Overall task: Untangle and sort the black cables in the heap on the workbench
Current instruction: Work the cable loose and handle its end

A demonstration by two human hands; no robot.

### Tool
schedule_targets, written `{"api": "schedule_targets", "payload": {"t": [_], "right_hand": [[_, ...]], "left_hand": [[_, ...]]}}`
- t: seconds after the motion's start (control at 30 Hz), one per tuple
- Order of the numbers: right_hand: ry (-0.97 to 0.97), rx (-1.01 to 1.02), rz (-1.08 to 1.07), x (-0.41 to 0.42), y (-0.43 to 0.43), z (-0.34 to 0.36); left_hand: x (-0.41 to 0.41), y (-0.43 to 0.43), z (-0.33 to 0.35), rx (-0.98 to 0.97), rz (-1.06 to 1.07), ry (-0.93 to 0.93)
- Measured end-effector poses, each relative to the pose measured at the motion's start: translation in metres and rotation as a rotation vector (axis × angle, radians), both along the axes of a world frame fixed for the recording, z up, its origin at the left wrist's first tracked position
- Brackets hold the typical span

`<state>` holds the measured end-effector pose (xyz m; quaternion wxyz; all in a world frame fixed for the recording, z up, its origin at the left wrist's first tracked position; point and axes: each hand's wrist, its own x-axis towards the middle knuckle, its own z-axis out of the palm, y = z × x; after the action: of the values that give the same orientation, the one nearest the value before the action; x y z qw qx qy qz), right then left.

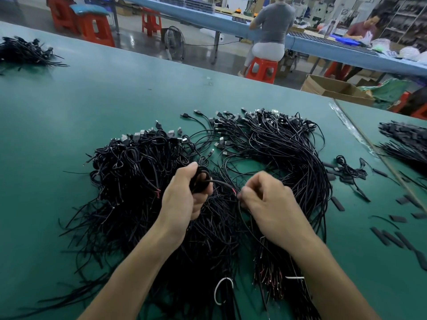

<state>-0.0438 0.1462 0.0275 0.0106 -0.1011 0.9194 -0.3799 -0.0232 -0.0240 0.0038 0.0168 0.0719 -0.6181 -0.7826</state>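
Both hands are freeing one cable (221,184) over the heap (138,176) at centre. The left hand (182,199) is gripping its coiled part, and the right hand (268,204), at three o'clock, is pinching the stripped end. The next move is probably calling for a steady pull clear of neighbouring strands.

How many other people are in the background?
2: person in grey on a red stool, top centre-right; person in dark red beyond the blue table, far right. Others may be hidden.

**Where a hand can go**

The big tangled heap of black cables (143,181) fills the middle. Bare, flat green table top (104,107) lies left of it and behind it. Small flat black strips (390,239) dot the right side.
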Motion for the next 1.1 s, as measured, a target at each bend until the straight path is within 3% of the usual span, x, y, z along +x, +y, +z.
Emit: {"api": "schedule_targets", "payload": {"t": [0.1,0.17,0.5,0.73,0.9,1.1], "right_hand": [[-0.016,-0.277,0.121,0.005,-0.009,0.019],[0.031,-0.343,0.170,0.011,-0.015,0.028],[0.141,-0.095,0.208,0.021,-0.020,0.041],[0.069,-0.103,0.324,0.024,-0.020,0.039],[0.025,-0.284,0.149,0.027,-0.029,0.029],[0.147,-0.147,0.063,0.034,-0.043,0.023]], "left_hand": [[0.003,0.001,0.004,0.018,-0.113,0.094],[0.005,0.001,0.007,0.062,-0.152,0.118],[0.004,0.003,0.002,0.169,-0.297,0.266],[0.005,0.010,0.003,0.085,-0.118,0.316],[0.004,0.014,0.004,0.050,0.050,0.241],[0.000,0.012,0.001,0.037,0.139,0.207]]}}
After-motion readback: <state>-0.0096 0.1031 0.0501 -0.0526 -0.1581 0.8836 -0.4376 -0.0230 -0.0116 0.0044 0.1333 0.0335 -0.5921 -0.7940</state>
